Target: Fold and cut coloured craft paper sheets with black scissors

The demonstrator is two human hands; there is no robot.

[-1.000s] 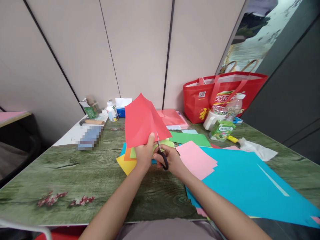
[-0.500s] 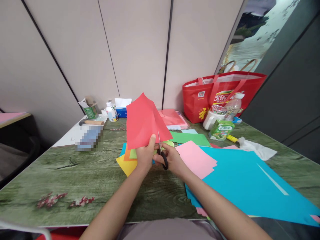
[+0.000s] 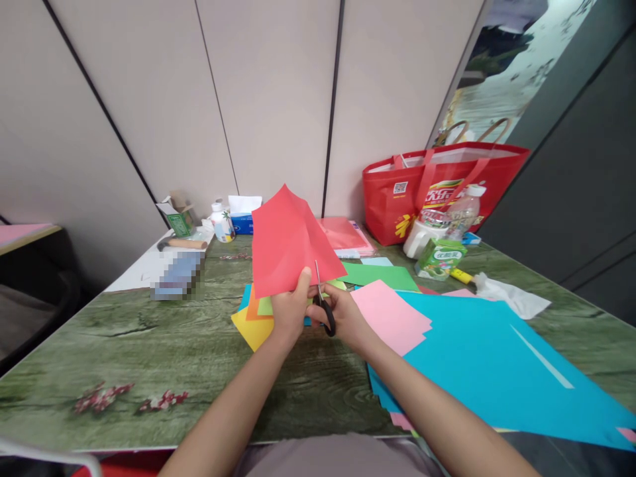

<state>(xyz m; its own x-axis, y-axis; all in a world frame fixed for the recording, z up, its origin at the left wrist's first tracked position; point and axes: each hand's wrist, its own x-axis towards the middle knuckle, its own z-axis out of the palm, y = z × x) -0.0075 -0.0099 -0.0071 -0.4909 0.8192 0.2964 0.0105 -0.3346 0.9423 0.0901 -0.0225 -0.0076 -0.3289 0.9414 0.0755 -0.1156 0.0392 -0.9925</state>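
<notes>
A sheet of red paper [image 3: 285, 242] is held up over the table, bent along its middle. My left hand [image 3: 291, 308] grips its lower edge, thumb on top. My right hand [image 3: 345, 315] is closed on the black handles of a pair of scissors [image 3: 326, 317]. The scissors' blade points away from me and lies over the red paper's lower edge, close to my left thumb. Under the hands, yellow paper [image 3: 252, 326] and other coloured sheets lie on the table. Just right of my right hand is a stack of pink paper [image 3: 392, 315].
Large blue sheets [image 3: 477, 358] cover the right of the green table [image 3: 124, 351]. Behind them stand a green carton [image 3: 441, 258], a white mug [image 3: 422, 237], a plastic bottle [image 3: 464, 209] and a red bag [image 3: 387, 199]. A hammer [image 3: 186, 244] and small boxes are at back left.
The red paper and both hands have shifted very slightly to the right. Both grips stay the same, and the scissors still lie at the paper's lower edge.
</notes>
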